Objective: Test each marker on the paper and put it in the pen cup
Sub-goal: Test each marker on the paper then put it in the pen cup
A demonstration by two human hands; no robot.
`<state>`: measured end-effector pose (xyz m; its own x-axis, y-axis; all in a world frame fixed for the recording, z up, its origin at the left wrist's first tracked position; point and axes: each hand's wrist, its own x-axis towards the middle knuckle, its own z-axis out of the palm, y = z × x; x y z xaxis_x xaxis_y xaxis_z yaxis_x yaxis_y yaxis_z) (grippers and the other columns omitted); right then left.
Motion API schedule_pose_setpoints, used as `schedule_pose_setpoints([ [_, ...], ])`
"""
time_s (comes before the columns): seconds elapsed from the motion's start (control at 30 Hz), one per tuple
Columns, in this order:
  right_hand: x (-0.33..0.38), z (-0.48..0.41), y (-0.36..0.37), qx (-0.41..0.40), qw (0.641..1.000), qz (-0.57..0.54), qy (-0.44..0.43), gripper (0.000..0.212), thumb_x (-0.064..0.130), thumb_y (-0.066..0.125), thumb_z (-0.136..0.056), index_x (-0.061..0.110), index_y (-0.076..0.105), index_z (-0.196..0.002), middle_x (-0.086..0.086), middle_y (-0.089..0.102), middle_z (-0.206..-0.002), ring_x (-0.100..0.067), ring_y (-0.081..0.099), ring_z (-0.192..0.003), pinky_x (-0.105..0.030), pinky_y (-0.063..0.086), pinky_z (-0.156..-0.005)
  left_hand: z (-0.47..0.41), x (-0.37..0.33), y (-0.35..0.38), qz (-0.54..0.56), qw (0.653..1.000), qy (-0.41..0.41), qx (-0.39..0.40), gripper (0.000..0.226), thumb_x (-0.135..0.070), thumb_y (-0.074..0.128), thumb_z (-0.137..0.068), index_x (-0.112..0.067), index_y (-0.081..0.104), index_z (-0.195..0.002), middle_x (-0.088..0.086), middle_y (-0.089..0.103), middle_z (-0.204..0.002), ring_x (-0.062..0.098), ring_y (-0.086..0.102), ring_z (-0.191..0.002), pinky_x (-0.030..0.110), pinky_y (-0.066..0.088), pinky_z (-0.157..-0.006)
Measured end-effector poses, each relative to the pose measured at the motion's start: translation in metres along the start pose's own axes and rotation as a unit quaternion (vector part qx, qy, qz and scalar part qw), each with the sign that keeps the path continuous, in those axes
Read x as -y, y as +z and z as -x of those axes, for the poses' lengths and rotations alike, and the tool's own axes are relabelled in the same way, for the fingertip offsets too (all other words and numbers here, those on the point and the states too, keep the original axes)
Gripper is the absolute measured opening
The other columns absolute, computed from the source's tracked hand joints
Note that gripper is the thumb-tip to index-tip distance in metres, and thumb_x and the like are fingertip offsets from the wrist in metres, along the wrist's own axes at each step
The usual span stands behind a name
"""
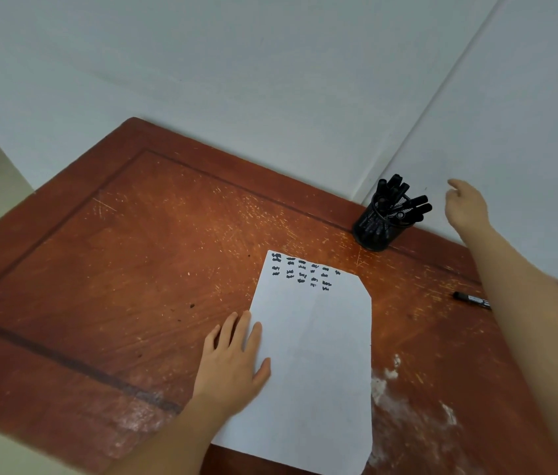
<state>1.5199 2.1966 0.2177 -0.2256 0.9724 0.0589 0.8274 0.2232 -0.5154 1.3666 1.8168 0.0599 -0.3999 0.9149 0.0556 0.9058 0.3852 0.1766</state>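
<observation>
Scratched red-brown wooden table (154,241), pushed into a corner of pale walls. At the far right of that table, close to the corner: black mesh pen cup (378,228), already crowded with capped black markers (404,204) leaning out over its rim. Nearer than the cup and slightly left of it, apart from it: white paper (315,354), far right corner cut off, rows of short black test scribbles (305,272) along its far edge, the rest blank. Right of the paper and nearer than the cup: one more black marker (471,299) lying flat on the wood, partly hidden behind the right forearm, probably next for testing, though not possible to tell whether it is capped. Just right of the cup, raised off the table: right hand (466,209), fingers loosely apart and curled, holding nothing, well placed for having let a marker go into the cup, judging by position alone. At the left edge of the paper: left hand (233,358), flat and spread, fingertips over the sheet's border, palm on the wood, likely pinning the sheet so it stays put under each stroke. White scuffed patches on the wood near the paper's near right side. Most of the task apparently done.
</observation>
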Motion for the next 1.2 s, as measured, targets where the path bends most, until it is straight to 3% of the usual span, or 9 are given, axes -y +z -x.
schedule_pose_setpoints([
  [0.13, -0.051, 0.018, -0.006, -0.050, 0.991, -0.027, 0.120, 0.044, 0.004, 0.033, -0.093, 0.004, 0.043, -0.136, -0.015, 0.039, -0.146, -0.031, 0.036, -0.134, -0.034, 0.027, -0.109, 0.001, 0.001, 0.002, -0.006, 1.000, 0.001, -0.003, 0.056, -0.049, 0.035, -0.080, -0.016, 0.064, -0.113, 0.010, 0.060, -0.123, 0.026, 0.040, -0.117, 0.043, 0.046, -0.092],
  [0.3, -0.115, 0.053, -0.005, 0.003, 0.975, 0.067, 0.212, 0.047, 0.002, 0.038, -0.090, 0.005, 0.041, -0.137, -0.022, 0.042, -0.141, -0.040, 0.037, -0.130, -0.041, 0.033, -0.106, 0.001, 0.000, 0.002, -0.018, 1.000, 0.001, -0.002, 0.056, -0.049, 0.034, -0.081, -0.016, 0.063, -0.114, 0.009, 0.060, -0.124, 0.026, 0.043, -0.116, 0.045, 0.044, -0.092],
  [0.47, -0.138, 0.081, -0.001, 0.076, 0.968, 0.185, 0.149, 0.053, 0.001, 0.038, -0.091, 0.014, 0.033, -0.143, -0.018, 0.037, -0.145, -0.040, 0.026, -0.133, -0.049, 0.034, -0.103, 0.001, 0.001, 0.002, -0.019, 1.000, 0.008, -0.003, 0.055, -0.048, 0.035, -0.081, -0.014, 0.062, -0.114, 0.011, 0.059, -0.124, 0.026, 0.040, -0.117, 0.040, 0.028, -0.092],
  [0.67, -0.140, 0.082, 0.006, 0.172, 0.938, 0.287, 0.091, 0.061, 0.002, 0.037, -0.091, 0.018, 0.020, -0.148, -0.006, 0.017, -0.156, -0.036, 0.019, -0.139, -0.047, 0.028, -0.107, 0.003, 0.001, 0.002, -0.020, 1.000, 0.003, 0.000, 0.052, -0.048, 0.035, -0.082, -0.016, 0.057, -0.117, 0.010, 0.057, -0.127, 0.026, 0.039, -0.119, 0.041, 0.032, -0.093],
  [0.83, -0.143, 0.083, 0.012, 0.162, 0.929, 0.324, 0.072, 0.055, 0.004, 0.041, -0.091, 0.013, 0.028, -0.143, -0.017, 0.037, -0.145, -0.039, 0.032, -0.130, -0.047, 0.036, -0.100, 0.002, 0.002, 0.004, -0.023, 1.000, 0.006, -0.008, 0.052, -0.048, 0.036, -0.082, -0.015, 0.056, -0.117, 0.011, 0.057, -0.127, 0.026, 0.038, -0.120, 0.040, 0.028, -0.094],
  [0.93, -0.144, 0.086, 0.011, 0.148, 0.914, 0.374, 0.047, 0.043, 0.005, 0.043, -0.090, 0.012, 0.041, -0.132, -0.017, 0.047, -0.132, -0.037, 0.039, -0.122, -0.045, 0.040, -0.093, 0.002, 0.002, 0.004, -0.034, 0.999, 0.002, -0.003, 0.053, -0.049, 0.035, -0.082, -0.017, 0.058, -0.117, 0.009, 0.058, -0.127, 0.025, 0.040, -0.119, 0.043, 0.041, -0.094],
  [1.0, -0.143, 0.090, 0.010, 0.152, 0.900, 0.408, 0.017, 0.035, 0.007, 0.043, -0.091, 0.012, 0.046, -0.125, -0.015, 0.049, -0.128, -0.034, 0.041, -0.118, -0.042, 0.042, -0.090, 0.002, 0.002, 0.004, -0.034, 0.999, 0.000, 0.000, 0.053, -0.049, 0.034, -0.082, -0.016, 0.059, -0.117, 0.009, 0.058, -0.127, 0.025, 0.040, -0.119, 0.043, 0.041, -0.094],
  [1.1, -0.143, 0.097, 0.007, 0.152, 0.879, 0.451, -0.033, 0.029, 0.010, 0.042, -0.093, 0.014, 0.049, -0.121, -0.011, 0.050, -0.124, -0.029, 0.044, -0.116, -0.037, 0.043, -0.085, 0.002, 0.001, 0.005, -0.034, 0.999, 0.001, 0.000, 0.054, -0.048, 0.035, -0.083, -0.016, 0.059, -0.117, 0.009, 0.057, -0.127, 0.026, 0.040, -0.120, 0.040, 0.030, -0.095],
  [1.2, -0.144, 0.107, 0.004, 0.144, 0.860, 0.485, -0.068, 0.029, 0.011, 0.041, -0.094, 0.016, 0.048, -0.121, -0.008, 0.051, -0.123, -0.027, 0.045, -0.115, -0.035, 0.042, -0.085, 0.002, 0.001, 0.001, -0.043, 0.999, -0.006, 0.019, 0.054, -0.049, 0.034, -0.082, -0.018, 0.061, -0.116, 0.007, 0.059, -0.126, 0.027, 0.052, -0.118, 0.042, 0.042, -0.094],
])
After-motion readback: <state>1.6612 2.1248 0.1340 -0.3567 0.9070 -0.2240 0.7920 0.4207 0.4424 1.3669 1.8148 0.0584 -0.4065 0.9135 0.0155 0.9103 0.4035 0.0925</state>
